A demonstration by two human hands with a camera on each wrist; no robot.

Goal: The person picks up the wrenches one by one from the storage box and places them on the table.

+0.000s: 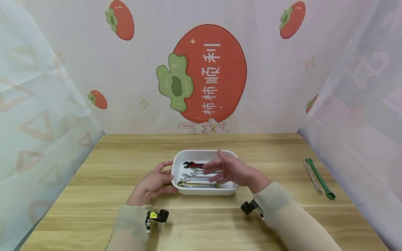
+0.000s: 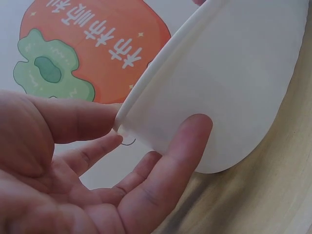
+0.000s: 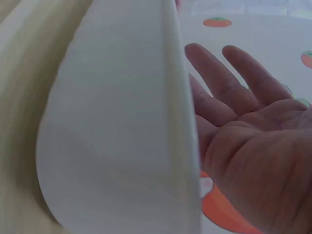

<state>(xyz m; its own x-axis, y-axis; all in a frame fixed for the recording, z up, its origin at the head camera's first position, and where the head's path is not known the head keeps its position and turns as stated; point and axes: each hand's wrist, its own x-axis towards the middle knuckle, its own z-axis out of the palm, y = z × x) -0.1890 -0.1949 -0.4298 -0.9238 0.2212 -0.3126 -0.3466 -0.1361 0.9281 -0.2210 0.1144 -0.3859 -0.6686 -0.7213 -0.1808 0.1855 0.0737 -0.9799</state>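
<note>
With left hand point(image 1: 154, 183), grasps white tray point(image 1: 204, 192) at its left end, setting one fingertip at the rim and another against the outer wall in the left wrist view. Holds right hand point(image 1: 233, 170) over the right part of the tray, loose and released, with thumb raised and fingers spread toward the wrenches inside. Cannot tell fingertip contact from a small gap above them.

Has the tray standing level on wooden table point(image 1: 201, 223), between both hands and near the middle. Contains within it, from far side to near, red wrench point(image 1: 196, 165) beside a dark open end, then silver wrenches point(image 1: 192, 179), then yellow-toned wrench point(image 1: 181, 184) with a ring end, close to the near wall. Hides part of the farther ones behind the right hand.

Has also green wrench point(image 1: 320, 178) and smaller silver wrench point(image 1: 312, 179) lying side by side near the table's right edge, well apart from the tray. Wears pale sleeves point(image 1: 292, 209) and a black camera point(image 1: 163, 215) at each wrist. Faces light backdrop point(image 1: 270, 87) printed with a large red-orange fruit point(image 1: 232, 69) and, beneath it, a rabbit point(image 1: 204, 128).
</note>
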